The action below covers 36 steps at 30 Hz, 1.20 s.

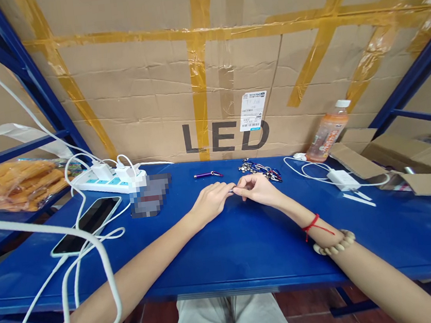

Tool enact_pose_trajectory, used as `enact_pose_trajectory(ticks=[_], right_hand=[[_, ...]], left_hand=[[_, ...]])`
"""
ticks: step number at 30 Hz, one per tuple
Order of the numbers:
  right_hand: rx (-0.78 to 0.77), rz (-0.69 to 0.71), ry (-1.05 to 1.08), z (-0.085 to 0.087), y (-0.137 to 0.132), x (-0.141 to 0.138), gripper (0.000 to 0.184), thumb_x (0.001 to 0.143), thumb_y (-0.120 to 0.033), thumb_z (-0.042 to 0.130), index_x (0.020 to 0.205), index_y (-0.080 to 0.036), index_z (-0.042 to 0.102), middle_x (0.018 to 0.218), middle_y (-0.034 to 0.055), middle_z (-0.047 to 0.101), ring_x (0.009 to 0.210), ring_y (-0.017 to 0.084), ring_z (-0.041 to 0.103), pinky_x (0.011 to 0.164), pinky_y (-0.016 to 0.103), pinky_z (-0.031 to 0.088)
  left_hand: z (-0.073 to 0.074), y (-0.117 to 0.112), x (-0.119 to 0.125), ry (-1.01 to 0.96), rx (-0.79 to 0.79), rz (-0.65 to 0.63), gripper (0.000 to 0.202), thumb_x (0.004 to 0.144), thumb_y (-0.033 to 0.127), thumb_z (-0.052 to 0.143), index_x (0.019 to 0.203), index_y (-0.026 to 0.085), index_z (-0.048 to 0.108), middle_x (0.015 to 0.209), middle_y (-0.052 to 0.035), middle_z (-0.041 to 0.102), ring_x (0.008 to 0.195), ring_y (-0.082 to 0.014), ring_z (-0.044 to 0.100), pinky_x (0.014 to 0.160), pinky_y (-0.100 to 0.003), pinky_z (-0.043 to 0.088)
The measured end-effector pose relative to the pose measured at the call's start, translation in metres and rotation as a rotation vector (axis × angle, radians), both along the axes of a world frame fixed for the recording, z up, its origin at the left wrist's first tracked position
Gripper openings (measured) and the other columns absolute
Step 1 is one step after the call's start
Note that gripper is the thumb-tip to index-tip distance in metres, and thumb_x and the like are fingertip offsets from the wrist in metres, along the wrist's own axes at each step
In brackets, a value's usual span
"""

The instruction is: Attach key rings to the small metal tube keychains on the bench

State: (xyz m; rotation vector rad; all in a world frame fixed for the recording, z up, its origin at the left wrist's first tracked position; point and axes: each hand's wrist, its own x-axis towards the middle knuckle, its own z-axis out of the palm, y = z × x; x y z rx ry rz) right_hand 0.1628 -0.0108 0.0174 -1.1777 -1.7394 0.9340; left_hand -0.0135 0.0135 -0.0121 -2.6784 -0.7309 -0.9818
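My left hand (213, 202) and my right hand (258, 190) meet above the middle of the blue table, fingertips pinched close together. Between them shows a sliver of a small dark, shiny piece (231, 191), too small and covered to name. Just beyond my left hand lies a slim purple metal tube (203, 175) with a small clasp and reddish end. Behind my right hand is a pile of small metal clasps with coloured cords (257, 168).
At left are a white power strip (97, 183) with chargers, a phone (86, 225), a blurred dark flat item (151, 195) and looping white cables. At right stand an orange drink bottle (328, 132), a white charger (342, 179) and an opened cardboard box (413, 157). A large carton (146, 102) backs the table (226, 258).
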Motion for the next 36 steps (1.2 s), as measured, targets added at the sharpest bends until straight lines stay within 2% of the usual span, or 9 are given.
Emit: enact_pose_trajectory(ticks=[6, 11, 15, 19, 22, 26, 31, 36], right_hand=[[-0.052, -0.022, 0.006, 0.001, 0.001, -0.001, 0.042, 0.056, -0.054, 0.072, 0.056, -0.015, 0.055, 0.044, -0.0002, 0.055, 0.04, 0.009, 0.05, 0.041, 0.02, 0.034], [-0.029, -0.046, 0.034, -0.001, 0.004, -0.002, 0.045, 0.054, -0.056, 0.073, 0.054, -0.015, 0.053, 0.045, -0.0012, 0.054, 0.039, 0.009, 0.05, 0.039, 0.02, 0.034], [0.065, -0.072, -0.049, -0.002, 0.005, 0.001, 0.043, 0.059, -0.056, 0.07, 0.058, -0.015, 0.055, 0.049, 0.0001, 0.056, 0.041, 0.01, 0.052, 0.041, 0.021, 0.037], [0.251, -0.135, -0.147, 0.001, 0.006, 0.007, 0.038, 0.063, -0.051, 0.071, 0.077, -0.017, 0.066, 0.067, 0.0028, 0.064, 0.044, 0.009, 0.052, 0.045, 0.023, 0.042], [0.322, -0.048, -0.1, 0.003, 0.006, 0.009, 0.035, 0.064, -0.05, 0.071, 0.077, -0.017, 0.069, 0.08, 0.0056, 0.065, 0.046, 0.009, 0.053, 0.046, 0.024, 0.045], [0.298, 0.059, 0.0, 0.002, 0.008, 0.009, 0.035, 0.064, -0.05, 0.071, 0.07, -0.016, 0.07, 0.079, 0.0067, 0.062, 0.046, 0.01, 0.053, 0.043, 0.026, 0.047], [0.275, 0.078, 0.039, -0.002, 0.011, 0.011, 0.032, 0.062, -0.048, 0.073, 0.07, -0.016, 0.07, 0.077, 0.0056, 0.061, 0.045, 0.009, 0.052, 0.042, 0.026, 0.048], [0.284, 0.071, 0.072, -0.002, 0.012, 0.013, 0.027, 0.062, -0.042, 0.075, 0.067, -0.016, 0.07, 0.077, 0.0057, 0.062, 0.048, 0.009, 0.054, 0.042, 0.024, 0.048]], left_hand=[[0.0, 0.0, 0.001, -0.042, 0.01, 0.003, 0.029, 0.095, 0.025, 0.032, 0.109, 0.014, 0.054, 0.089, -0.0075, 0.067, 0.08, -0.0174, 0.062, 0.074, -0.031, 0.05], [0.003, -0.002, 0.002, -0.089, -0.053, -0.003, 0.024, 0.094, 0.024, 0.035, 0.106, 0.015, 0.054, 0.098, -0.0072, 0.067, 0.083, -0.0164, 0.063, 0.074, -0.029, 0.05], [0.001, -0.001, 0.003, -0.105, -0.095, 0.028, 0.024, 0.093, 0.024, 0.035, 0.103, 0.016, 0.055, 0.097, -0.0072, 0.067, 0.085, -0.0171, 0.063, 0.075, -0.029, 0.051], [0.0, 0.001, 0.004, -0.151, -0.16, 0.039, 0.023, 0.093, 0.024, 0.037, 0.104, 0.017, 0.056, 0.103, -0.0068, 0.066, 0.091, -0.0169, 0.063, 0.079, -0.029, 0.051], [0.001, 0.0, 0.003, -0.166, -0.211, 0.042, 0.023, 0.092, 0.024, 0.038, 0.105, 0.018, 0.056, 0.105, -0.0061, 0.066, 0.094, -0.0169, 0.063, 0.081, -0.029, 0.051], [0.003, -0.002, 0.003, -0.161, -0.242, 0.048, 0.024, 0.093, 0.024, 0.037, 0.105, 0.019, 0.057, 0.106, -0.0049, 0.065, 0.096, -0.0173, 0.062, 0.082, -0.03, 0.051], [0.005, -0.003, 0.003, -0.126, -0.264, 0.01, 0.023, 0.093, 0.023, 0.035, 0.107, 0.02, 0.054, 0.106, -0.0045, 0.064, 0.098, -0.017, 0.061, 0.083, -0.029, 0.05], [0.007, -0.004, 0.002, -0.121, -0.313, -0.011, 0.02, 0.093, 0.021, 0.036, 0.107, 0.015, 0.049, 0.103, -0.0085, 0.063, 0.093, -0.0185, 0.061, 0.08, -0.03, 0.049]])
